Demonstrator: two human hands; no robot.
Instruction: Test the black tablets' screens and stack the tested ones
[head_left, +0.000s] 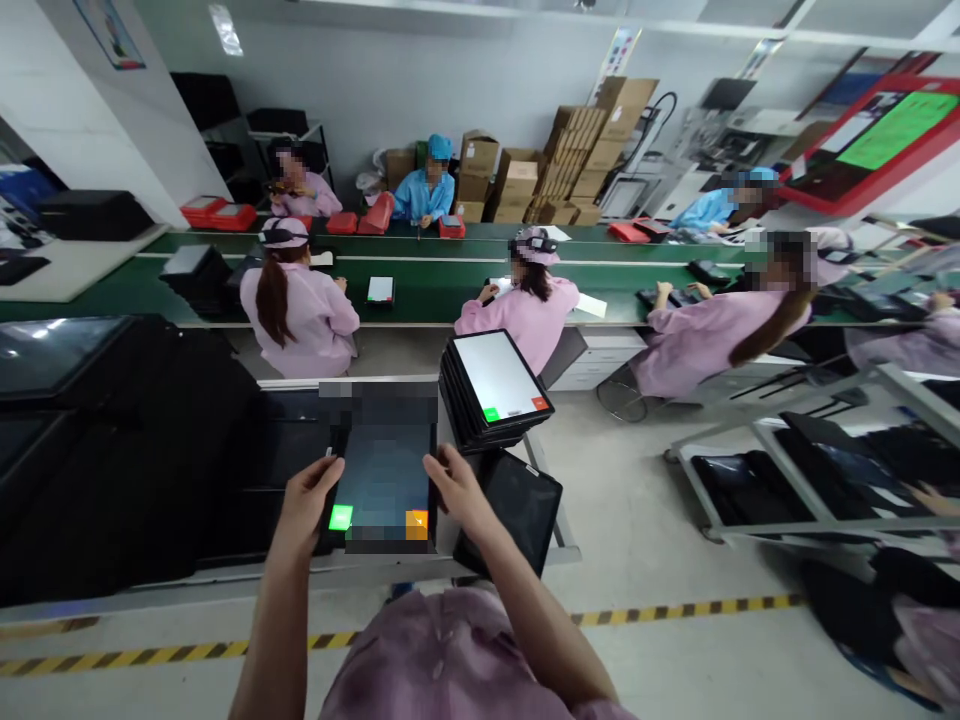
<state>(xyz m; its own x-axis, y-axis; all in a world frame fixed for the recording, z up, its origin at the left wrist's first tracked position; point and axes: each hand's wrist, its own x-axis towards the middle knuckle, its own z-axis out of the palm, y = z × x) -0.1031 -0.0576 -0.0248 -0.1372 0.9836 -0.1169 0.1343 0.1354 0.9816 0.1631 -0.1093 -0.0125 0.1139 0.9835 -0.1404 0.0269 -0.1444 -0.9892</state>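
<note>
A tablet (386, 470) is held between my two hands, its dark screen facing me with a green square at the lower left and an orange one at the lower right. My left hand (304, 500) grips its left edge, thumb on the front. On the opposite edge, my right hand (459, 490) is closed the same way. To the right rises a stack of tablets (495, 390), the top one lit white with green and red squares. Another dark tablet (521, 505) lies below that stack, close to my right forearm.
Black-covered devices (112, 470) fill the left of the cart. A wheeled rack (772, 480) holding more devices stands right. Beyond, several people in pink and blue work along a green bench (420, 290). Cardboard boxes (517, 180) are piled by the wall. Striped tape (675, 610) marks the floor.
</note>
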